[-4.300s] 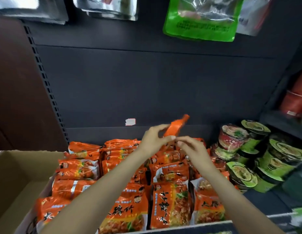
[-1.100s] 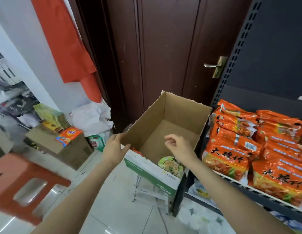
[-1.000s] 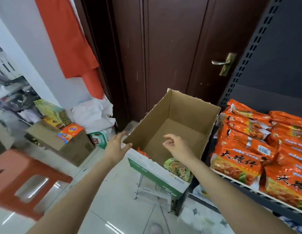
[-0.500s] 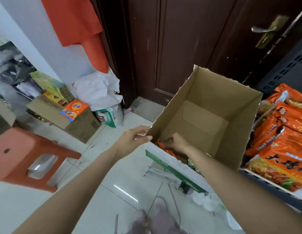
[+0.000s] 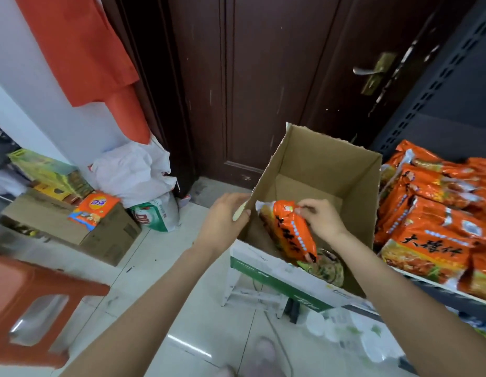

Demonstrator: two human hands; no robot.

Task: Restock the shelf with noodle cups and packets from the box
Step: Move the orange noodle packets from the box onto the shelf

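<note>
Noodle packet (image 5: pixel 292 232) pinched by right hand (image 5: pixel 322 220), inside box (image 5: pixel 325 170)

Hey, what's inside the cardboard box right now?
In the cardboard box, the right hand pinches an orange noodle packet; below it a green-lidded noodle cup shows. The near wall hides anything else.

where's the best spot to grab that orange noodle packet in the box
Judging by its pose, take the orange noodle packet by its upper crimped edge, coming from above through the open top of the cardboard box. It stands tilted with that flat edge uppermost, where the right hand pinches it; the left hand grips the box wall.
</note>
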